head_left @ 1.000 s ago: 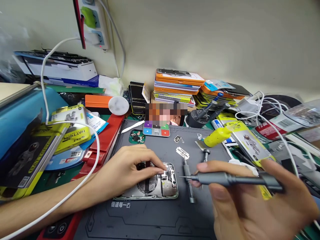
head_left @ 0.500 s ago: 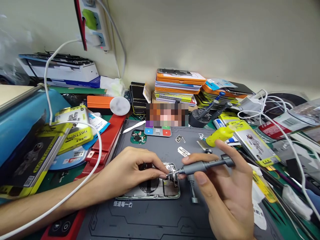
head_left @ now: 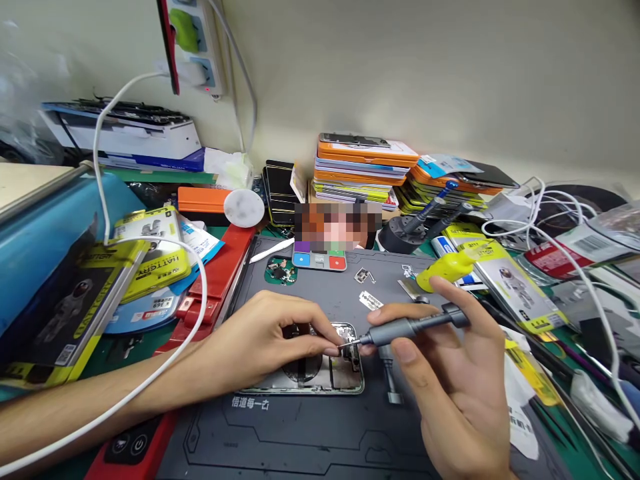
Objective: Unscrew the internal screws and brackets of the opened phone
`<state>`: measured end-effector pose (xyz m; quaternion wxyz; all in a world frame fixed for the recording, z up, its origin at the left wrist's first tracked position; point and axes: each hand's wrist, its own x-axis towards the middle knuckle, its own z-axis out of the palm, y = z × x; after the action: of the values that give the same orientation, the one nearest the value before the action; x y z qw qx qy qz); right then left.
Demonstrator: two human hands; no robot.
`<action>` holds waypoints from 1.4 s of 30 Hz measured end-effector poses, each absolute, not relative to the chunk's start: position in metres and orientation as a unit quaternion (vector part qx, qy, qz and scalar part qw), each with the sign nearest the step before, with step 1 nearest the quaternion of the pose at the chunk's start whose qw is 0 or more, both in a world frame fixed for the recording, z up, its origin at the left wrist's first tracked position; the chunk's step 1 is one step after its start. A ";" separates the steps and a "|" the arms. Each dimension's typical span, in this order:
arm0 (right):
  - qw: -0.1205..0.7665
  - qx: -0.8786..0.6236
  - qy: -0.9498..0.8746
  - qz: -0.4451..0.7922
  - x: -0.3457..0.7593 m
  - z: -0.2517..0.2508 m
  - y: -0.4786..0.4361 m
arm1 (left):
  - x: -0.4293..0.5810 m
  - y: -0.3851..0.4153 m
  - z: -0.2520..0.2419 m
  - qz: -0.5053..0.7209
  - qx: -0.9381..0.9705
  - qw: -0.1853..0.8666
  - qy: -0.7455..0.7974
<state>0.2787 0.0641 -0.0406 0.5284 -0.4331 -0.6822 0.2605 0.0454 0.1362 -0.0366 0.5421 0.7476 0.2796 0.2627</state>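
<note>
An opened phone housing (head_left: 320,387) lies on the dark grey work mat (head_left: 280,440), its inner parts exposed. My right hand (head_left: 457,373) holds a grey precision screwdriver (head_left: 400,330), slanted with its thin tip down to the left. That tip meets the pinched thumb and forefinger of my left hand (head_left: 285,333), just over the upper right part of the housing. Whatever the left fingertips pinch is too small to make out. A second grey screwdriver (head_left: 391,380) lies on the mat, right of the housing.
Behind the housing are a razor blade (head_left: 370,301), a small metal part (head_left: 364,275) and a green circuit board (head_left: 281,271). A yellow-handled scraper (head_left: 445,270) lies to the right. Battery boxes (head_left: 517,283) flank the mat. A white cable (head_left: 204,293) crosses above my left forearm.
The whole view has shifted slightly, so everything sits a little further right. Both hands keep nearly the same pose, with the screwdriver tip still at the left fingertips.
</note>
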 end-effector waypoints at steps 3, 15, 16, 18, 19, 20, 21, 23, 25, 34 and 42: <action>0.547 -0.429 -0.661 0.283 0.276 -0.041 0.062 | 0.046 0.137 -0.036 0.264 0.743 0.550 0.273; 0.576 -0.377 -0.628 0.364 0.274 -0.040 0.066 | 0.047 0.137 -0.034 0.267 0.742 0.554 0.266; 0.575 -0.377 -0.630 0.362 0.274 -0.039 0.065 | 0.047 0.137 -0.034 0.267 0.744 0.553 0.265; 0.573 -0.378 -0.633 0.358 0.274 -0.039 0.065 | 0.047 0.136 -0.034 0.268 0.746 0.551 0.263; 0.573 -0.379 -0.634 0.355 0.273 -0.039 0.065 | 0.047 0.136 -0.034 0.269 0.746 0.549 0.264; 0.573 -0.380 -0.634 0.354 0.273 -0.040 0.065 | 0.047 0.136 -0.034 0.270 0.748 0.546 0.264; 0.574 -0.382 -0.632 0.353 0.272 -0.040 0.064 | 0.047 0.135 -0.033 0.271 0.749 0.544 0.266; 0.579 -0.384 -0.626 0.355 0.272 -0.041 0.064 | 0.047 0.135 -0.033 0.269 0.751 0.537 0.273; 0.582 -0.385 -0.616 0.365 0.272 -0.042 0.064 | 0.047 0.135 -0.033 0.266 0.756 0.531 0.276; 0.565 -0.386 -0.593 0.424 0.278 -0.041 0.069 | 0.046 0.136 -0.033 0.276 0.737 0.566 0.247; 0.559 -0.376 -0.586 0.450 0.278 -0.040 0.068 | 0.046 0.136 -0.032 0.271 0.737 0.570 0.240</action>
<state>0.2777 0.0680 -0.0401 0.5593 -0.3765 -0.5860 0.4495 0.0455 0.1358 -0.0320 0.5702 0.7374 0.2395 0.2715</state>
